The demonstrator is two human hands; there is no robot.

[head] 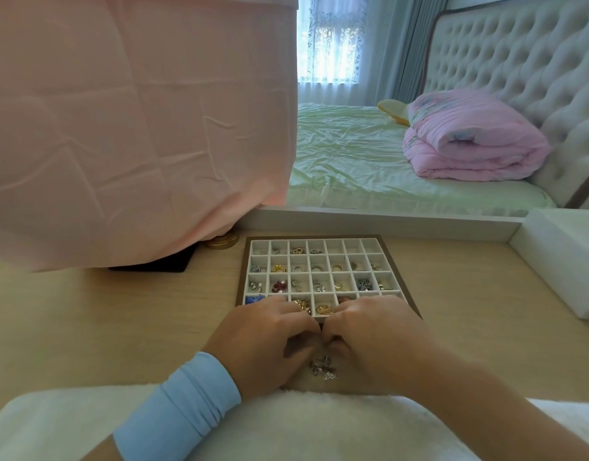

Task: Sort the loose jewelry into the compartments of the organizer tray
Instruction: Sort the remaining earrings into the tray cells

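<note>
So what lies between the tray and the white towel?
In the head view: the left hand and right hand, curled fingers meeting, and a small heap of loose silver jewelry on the table.

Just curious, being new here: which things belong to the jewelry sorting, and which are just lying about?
Job: brown-framed white compartment tray; loose silver jewelry pieces; left hand; right hand.
Lying about: round gold tin; draped pink cloth; folded pink quilt; white box.
</note>
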